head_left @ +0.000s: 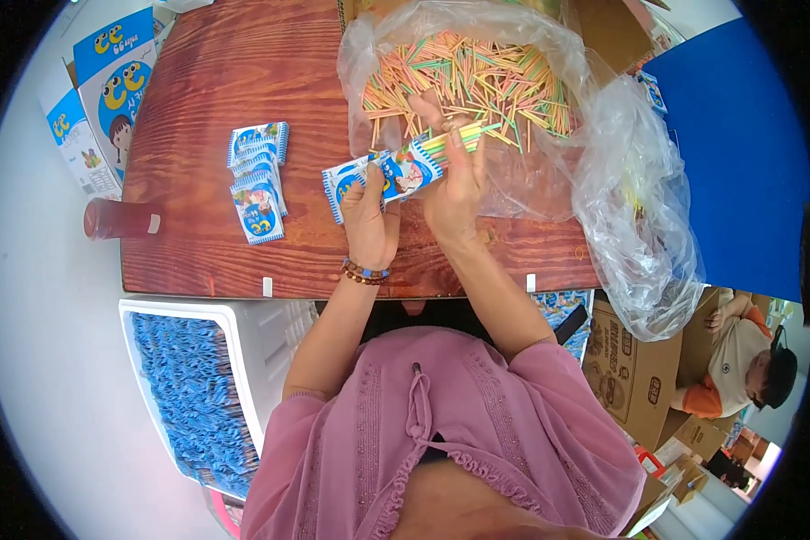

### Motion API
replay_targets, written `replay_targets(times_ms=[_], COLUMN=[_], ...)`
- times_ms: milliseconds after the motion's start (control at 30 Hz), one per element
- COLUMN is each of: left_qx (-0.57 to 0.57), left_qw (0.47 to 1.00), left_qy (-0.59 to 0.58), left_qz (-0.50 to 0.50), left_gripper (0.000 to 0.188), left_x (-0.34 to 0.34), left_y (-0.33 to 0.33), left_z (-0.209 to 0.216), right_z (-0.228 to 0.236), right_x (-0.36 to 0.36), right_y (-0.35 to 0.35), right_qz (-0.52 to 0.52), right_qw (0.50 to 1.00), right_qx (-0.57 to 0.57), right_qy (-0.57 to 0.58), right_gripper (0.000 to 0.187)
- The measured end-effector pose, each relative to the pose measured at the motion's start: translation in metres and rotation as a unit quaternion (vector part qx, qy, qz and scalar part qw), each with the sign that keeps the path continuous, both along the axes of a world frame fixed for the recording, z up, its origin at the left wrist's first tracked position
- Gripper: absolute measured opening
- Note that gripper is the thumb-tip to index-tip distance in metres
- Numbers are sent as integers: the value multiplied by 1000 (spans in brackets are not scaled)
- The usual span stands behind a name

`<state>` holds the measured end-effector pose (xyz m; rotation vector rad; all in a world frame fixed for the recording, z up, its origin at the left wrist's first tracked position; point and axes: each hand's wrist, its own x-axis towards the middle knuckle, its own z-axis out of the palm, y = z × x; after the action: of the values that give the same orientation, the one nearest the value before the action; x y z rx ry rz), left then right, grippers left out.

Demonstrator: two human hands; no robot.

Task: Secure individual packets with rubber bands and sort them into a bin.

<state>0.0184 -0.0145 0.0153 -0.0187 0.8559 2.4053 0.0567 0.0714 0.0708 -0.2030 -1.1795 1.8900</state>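
Over the wooden table, my left hand [369, 223] is closed on a blue-and-white printed packet [409, 172], its thumb pressed on the front. A second packet seems to lie under that one, but the overlap hides how many there are. My right hand [455, 200] is closed around a small bunch of thin yellow and green sticks [473, 134] at the packet's right end. The bunch's lower ends meet or enter the packet's mouth; its tips point up and right. Beyond my hands, a large heap of pastel sticks [477, 76] fills an open clear plastic bag [358, 76].
Several similar packets [259, 216] lie overlapped on the table's left. A reddish cylindrical container [121, 219] and printed cartons [117, 99] stand farther left. A white bin [234, 360] of blue packets sits below the table edge. Cardboard boxes [634, 360] and another person [733, 369] are at right.
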Motion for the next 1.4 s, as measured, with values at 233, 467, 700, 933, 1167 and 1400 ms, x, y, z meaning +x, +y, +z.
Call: replay_targets(times_ms=[233, 467, 700, 933, 1167, 1400], left_qx=[20, 57, 144, 129, 133, -42], left_qw=[1000, 997, 988, 992, 991, 974], left_qy=[-1, -36, -41, 2, 12, 53], left_qz=[-8, -31, -33, -1, 0, 217], left_gripper=[14, 18, 35, 37, 27, 18], left_x=[-4, -8, -20, -32, -36, -41], left_y=[0, -4, -24, -34, -64, -100], left_z=[-9, -15, -4, -2, 12, 4], right_z=[-5, 0, 13, 10, 6, -18], right_x=[1, -2, 9, -2, -28, -69], right_y=[-11, -3, 32, -10, -16, -42], right_qz=[40, 70, 48, 101, 264, 328], right_qw=[998, 997, 998, 947, 928, 869], right_qx=[-26, -13, 45, 191, 144, 220], right_qy=[-38, -12, 11, -239, -221, -298], right_gripper=[32, 32, 26, 24, 14, 17])
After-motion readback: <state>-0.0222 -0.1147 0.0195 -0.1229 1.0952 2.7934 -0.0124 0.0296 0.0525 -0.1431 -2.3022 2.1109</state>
